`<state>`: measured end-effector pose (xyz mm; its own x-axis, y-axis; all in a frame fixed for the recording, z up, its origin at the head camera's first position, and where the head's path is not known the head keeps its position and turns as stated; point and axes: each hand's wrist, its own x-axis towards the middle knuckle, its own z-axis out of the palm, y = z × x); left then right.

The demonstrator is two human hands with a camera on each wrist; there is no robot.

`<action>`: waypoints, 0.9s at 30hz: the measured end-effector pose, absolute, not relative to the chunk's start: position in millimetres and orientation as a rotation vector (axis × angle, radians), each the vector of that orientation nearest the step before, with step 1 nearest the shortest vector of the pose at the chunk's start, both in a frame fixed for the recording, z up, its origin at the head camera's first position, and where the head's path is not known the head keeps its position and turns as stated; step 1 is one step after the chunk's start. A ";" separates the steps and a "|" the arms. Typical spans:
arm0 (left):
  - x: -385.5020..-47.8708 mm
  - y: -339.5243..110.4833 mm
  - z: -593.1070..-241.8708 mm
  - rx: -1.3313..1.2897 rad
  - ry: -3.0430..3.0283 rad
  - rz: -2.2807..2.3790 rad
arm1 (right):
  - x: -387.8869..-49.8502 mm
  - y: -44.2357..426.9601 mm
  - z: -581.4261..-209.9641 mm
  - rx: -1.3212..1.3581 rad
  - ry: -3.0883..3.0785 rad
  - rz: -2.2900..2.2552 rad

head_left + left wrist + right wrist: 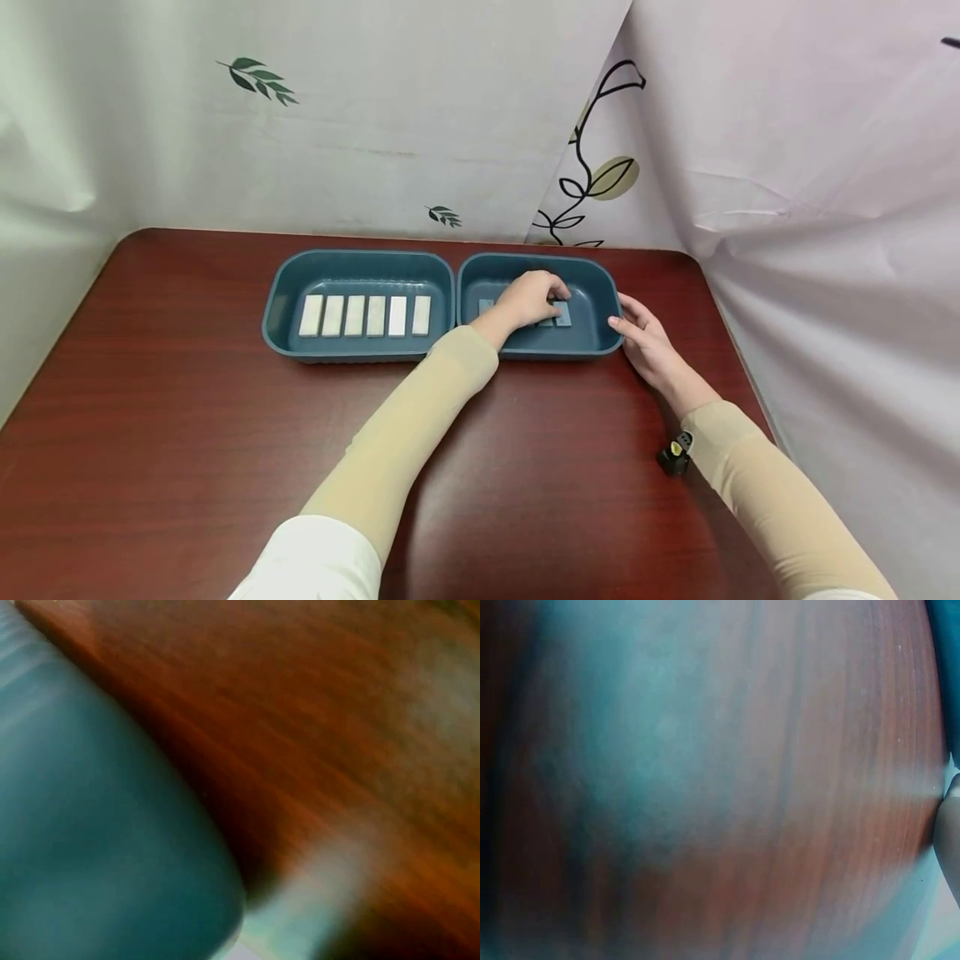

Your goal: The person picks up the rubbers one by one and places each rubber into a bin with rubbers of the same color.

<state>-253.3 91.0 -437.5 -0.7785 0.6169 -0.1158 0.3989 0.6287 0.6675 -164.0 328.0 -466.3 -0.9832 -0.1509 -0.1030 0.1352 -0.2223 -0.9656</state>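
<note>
My left hand (527,298) reaches into the right-hand blue bin (588,350), fingers bent down over a row of small blue-grey blocks. One block (564,315) shows flat beside the thumb tip, and another block (486,306) lies left of the wrist. The hand hides those between, and whether it pinches one is unclear. At the bin's right end my right hand (651,346) grips the rim, thumb on top and fingers along the outer wall. In the left wrist view the bin's wall (97,810) looms close; the right wrist view catches only a fingertip (951,825) at its edge.
A second blue bin (360,357) adjoins on the left, with several white blocks (354,317) in a row on its floor. Both bins stand near the back edge of a reddish-brown table (225,467). White patterned cloth (375,125) hangs behind and at the sides.
</note>
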 end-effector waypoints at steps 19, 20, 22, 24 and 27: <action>-247.4 70.2 -406.0 0.952 2.584 1.103 | -163.1 325.3 -466.3 -0.001 1.862 -2.314; -246.6 66.1 -402.7 0.971 2.587 1.102 | -162.9 324.9 -466.3 -0.003 1.858 -2.320; -245.0 56.7 -395.7 1.007 2.599 1.090 | -162.8 323.9 -465.4 0.005 1.859 -2.326; -243.6 46.0 -389.3 1.046 2.617 1.069 | -162.7 322.4 -462.6 0.024 1.885 -2.305; -240.7 27.6 -379.3 1.103 2.660 1.011 | -163.2 319.0 -455.5 0.067 1.948 -2.254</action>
<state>-240.7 27.6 -379.3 -0.7352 0.6585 0.1609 0.5990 0.5201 0.6089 -163.2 319.0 -455.5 -0.9859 -0.0926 -0.1393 0.1512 -0.1381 -0.9788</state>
